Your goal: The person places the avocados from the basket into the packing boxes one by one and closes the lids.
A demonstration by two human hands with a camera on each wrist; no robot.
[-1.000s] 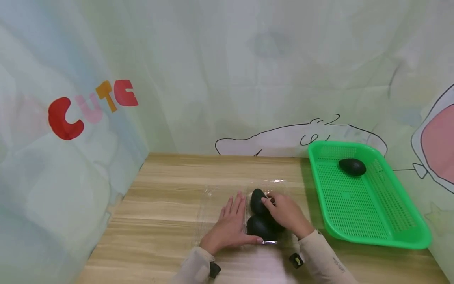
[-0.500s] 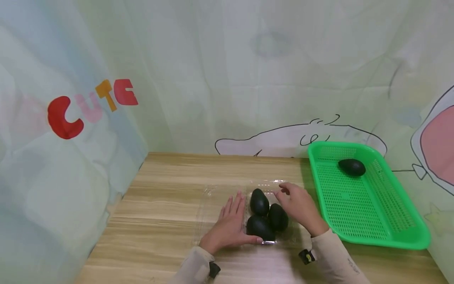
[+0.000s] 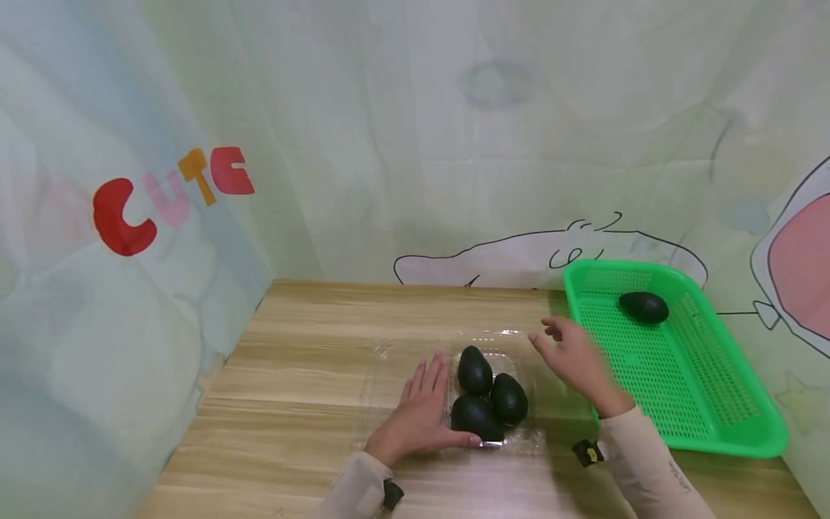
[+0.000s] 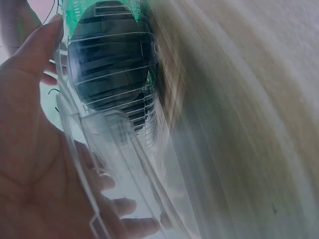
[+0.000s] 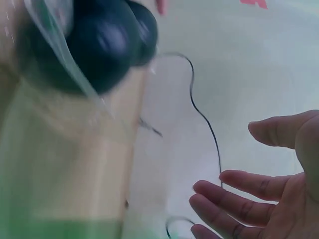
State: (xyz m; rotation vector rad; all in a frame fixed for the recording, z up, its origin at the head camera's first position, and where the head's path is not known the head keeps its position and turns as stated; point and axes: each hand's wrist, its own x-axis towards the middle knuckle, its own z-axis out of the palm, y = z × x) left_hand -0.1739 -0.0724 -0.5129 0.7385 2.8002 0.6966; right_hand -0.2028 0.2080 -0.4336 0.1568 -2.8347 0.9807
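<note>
Three dark avocados lie together in the right half of a clear plastic clamshell box [image 3: 389,375]: one at the back [image 3: 475,371], one at the front [image 3: 476,418], one at the right [image 3: 509,399]. My left hand [image 3: 418,418] rests flat over the box's lid side, fingers straight, thumb along the front rim by the front avocado. In the left wrist view an avocado [image 4: 112,57] shows through the ribbed wall. My right hand [image 3: 577,364] is in the air between box and green basket, holding nothing; its fingers [image 5: 239,204] are spread and relaxed in the right wrist view.
A green plastic basket [image 3: 697,432] stands at the right of the wooden table [image 3: 311,310]. One dark avocado [image 3: 644,308] lies at its far end. A printed curtain [image 3: 324,144] hangs behind and to the left of the table.
My right hand has let go of the right avocado, leaving it in the box, and has moved right and back towards the basket. The left hand has stayed in place.
</note>
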